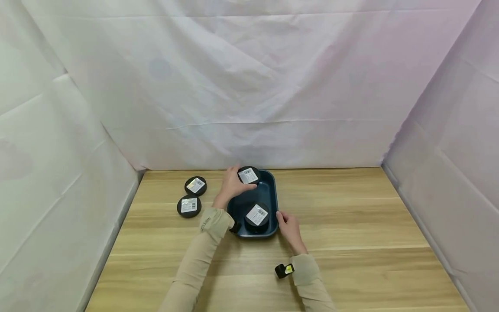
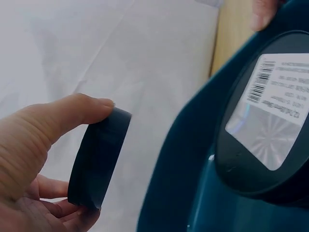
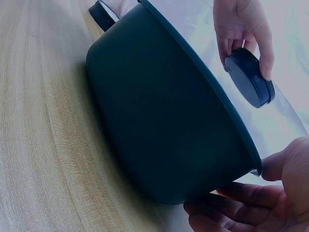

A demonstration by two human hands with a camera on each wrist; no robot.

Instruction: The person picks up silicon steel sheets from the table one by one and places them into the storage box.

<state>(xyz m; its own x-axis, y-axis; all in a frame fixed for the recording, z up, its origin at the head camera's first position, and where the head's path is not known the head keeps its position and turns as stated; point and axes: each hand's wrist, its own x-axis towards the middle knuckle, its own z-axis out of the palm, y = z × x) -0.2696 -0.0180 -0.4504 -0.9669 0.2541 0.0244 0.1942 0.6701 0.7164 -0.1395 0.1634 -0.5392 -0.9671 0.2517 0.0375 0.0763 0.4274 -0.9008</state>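
Observation:
My left hand (image 1: pixel 232 184) grips a flat round black container (image 1: pixel 248 175) with a white barcode label, above the far end of a deep blue tray (image 1: pixel 251 196). In the left wrist view, thumb and fingers pinch the rim of this black container (image 2: pixel 100 157). Another labelled black container (image 1: pixel 257 215) lies in the near end of the tray; whether one is stacked beneath it I cannot tell. My right hand (image 1: pixel 289 230) holds the tray's right edge, its thumb at the rim and fingers against the outer wall (image 3: pixel 164 106).
Two more labelled black containers, a far one (image 1: pixel 196 186) and a near one (image 1: pixel 189 206), lie on the wooden table (image 1: pixel 351 225) left of the tray. White cloth (image 1: pixel 249 86) hangs behind the table and along both sides.

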